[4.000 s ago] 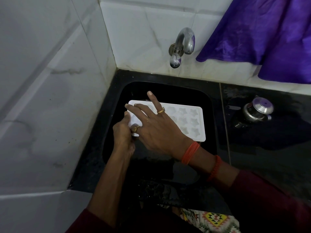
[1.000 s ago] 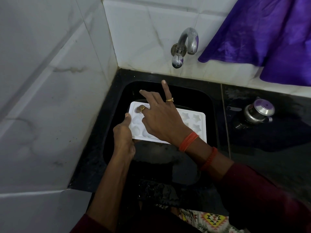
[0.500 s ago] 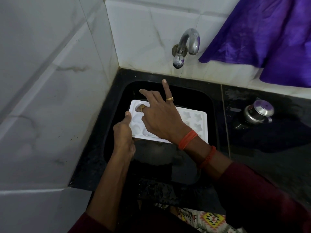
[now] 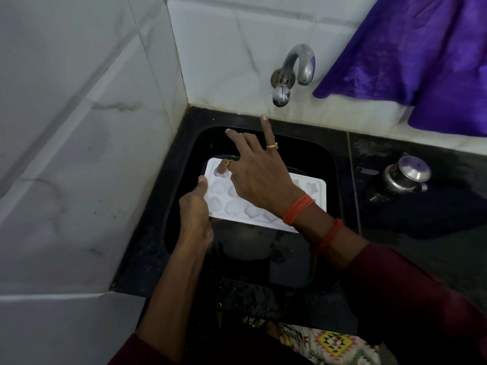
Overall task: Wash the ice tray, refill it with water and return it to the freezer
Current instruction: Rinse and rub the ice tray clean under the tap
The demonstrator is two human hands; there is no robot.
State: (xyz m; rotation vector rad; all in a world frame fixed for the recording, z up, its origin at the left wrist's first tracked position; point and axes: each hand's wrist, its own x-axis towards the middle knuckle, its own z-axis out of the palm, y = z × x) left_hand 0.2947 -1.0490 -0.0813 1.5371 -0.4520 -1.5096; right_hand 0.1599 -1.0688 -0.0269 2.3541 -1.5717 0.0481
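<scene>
Ice tray [image 4: 315, 189] held over the sink [image 4: 334, 180], at the counter's back left corner, below the tap [image 4: 292, 72]. Your left hand [image 4: 195, 209] pinches the tray's left short edge, thumb on top, the only hold on it. Your right hand [image 4: 259, 177] is spread wide, gripping nothing, one ringed finger pressed into the far left cavity. Risk: a hard push could lever slick plastic out of that one-edge pinch into the basin. No water shows at the tap, so cavities may stay unrinsed
</scene>
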